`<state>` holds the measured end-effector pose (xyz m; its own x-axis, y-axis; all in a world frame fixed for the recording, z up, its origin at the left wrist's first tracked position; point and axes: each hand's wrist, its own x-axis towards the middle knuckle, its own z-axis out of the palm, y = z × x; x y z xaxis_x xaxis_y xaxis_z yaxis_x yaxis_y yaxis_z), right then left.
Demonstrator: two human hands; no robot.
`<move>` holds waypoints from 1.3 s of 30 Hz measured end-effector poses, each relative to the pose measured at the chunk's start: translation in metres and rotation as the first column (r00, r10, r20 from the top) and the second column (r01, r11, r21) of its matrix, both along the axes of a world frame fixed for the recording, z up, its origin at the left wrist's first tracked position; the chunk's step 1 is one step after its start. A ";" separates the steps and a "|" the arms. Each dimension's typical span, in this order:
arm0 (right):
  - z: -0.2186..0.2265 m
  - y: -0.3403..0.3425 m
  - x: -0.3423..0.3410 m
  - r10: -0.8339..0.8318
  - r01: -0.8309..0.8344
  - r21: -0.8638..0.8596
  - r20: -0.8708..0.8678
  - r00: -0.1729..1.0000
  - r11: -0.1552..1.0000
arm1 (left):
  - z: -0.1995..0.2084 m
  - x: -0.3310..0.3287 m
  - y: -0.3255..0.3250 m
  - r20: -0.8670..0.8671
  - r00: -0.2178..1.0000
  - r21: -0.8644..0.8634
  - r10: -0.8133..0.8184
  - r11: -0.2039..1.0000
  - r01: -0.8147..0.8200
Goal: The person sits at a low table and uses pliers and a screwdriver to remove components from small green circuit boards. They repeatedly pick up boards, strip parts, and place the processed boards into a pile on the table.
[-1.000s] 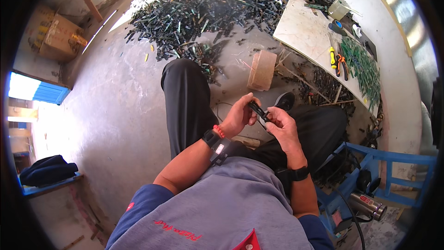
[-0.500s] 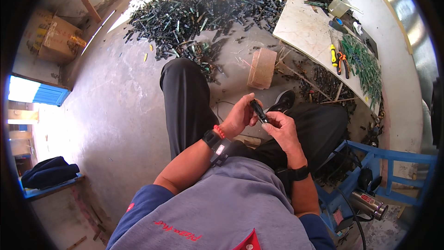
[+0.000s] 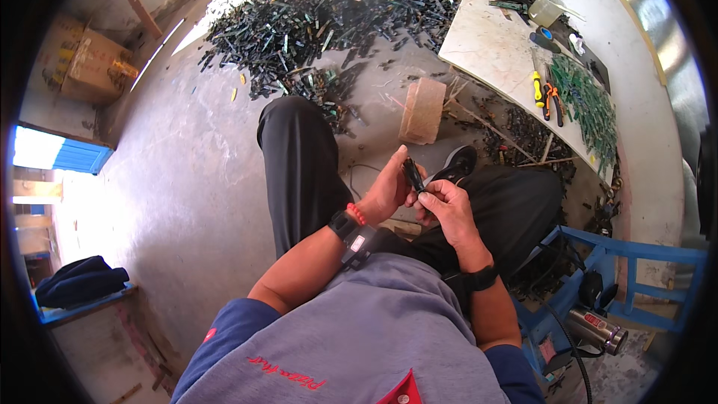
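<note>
Between my hands, above my lap, is a small black elongated part (image 3: 412, 173), tilted. My left hand (image 3: 384, 188) is closed round its upper end, the thumb stretched along it. The fingers of my right hand (image 3: 450, 212) pinch its lower end, meeting the left fingertips there. My fingers cover much of the part, so its exact kind does not show. Beyond my knees a large heap of similar dark strip-shaped parts (image 3: 314, 26) covers the floor.
A pale tabletop (image 3: 486, 41) at the right bears green strips (image 3: 587, 97), a yellow screwdriver (image 3: 538, 90), orange-handled pliers (image 3: 552, 101) and tape (image 3: 546, 34). A brick-like block (image 3: 422, 111) stands beyond my feet. A blue chair (image 3: 651, 251) and metal flask (image 3: 596, 329) are at lower right.
My right hand has shifted slightly left and up along the black part, closer to the left hand. The left hand has tipped a little, its thumb now higher.
</note>
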<state>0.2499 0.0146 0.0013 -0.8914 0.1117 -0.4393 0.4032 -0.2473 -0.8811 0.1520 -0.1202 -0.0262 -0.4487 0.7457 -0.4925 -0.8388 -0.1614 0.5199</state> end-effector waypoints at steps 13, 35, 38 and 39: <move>-0.019 -0.012 0.000 -0.117 0.127 -0.131 0.081 0.990 0.983 | -0.019 0.002 0.001 -0.207 0.970 -0.102 -0.130 0.989 0.110; -0.013 -0.018 -0.007 -0.240 0.240 0.123 -0.017 0.971 0.963 | -0.011 0.006 0.004 -0.321 0.933 -0.241 -0.163 0.967 0.086; -0.014 -0.018 -0.007 -0.221 0.222 0.123 -0.022 0.975 0.967 | -0.011 0.006 0.005 -0.322 0.932 -0.255 -0.165 0.964 0.082; -0.018 -0.017 -0.006 -0.212 0.215 0.117 -0.037 0.977 0.970 | -0.012 0.006 0.004 -0.317 0.936 -0.249 -0.153 0.966 0.074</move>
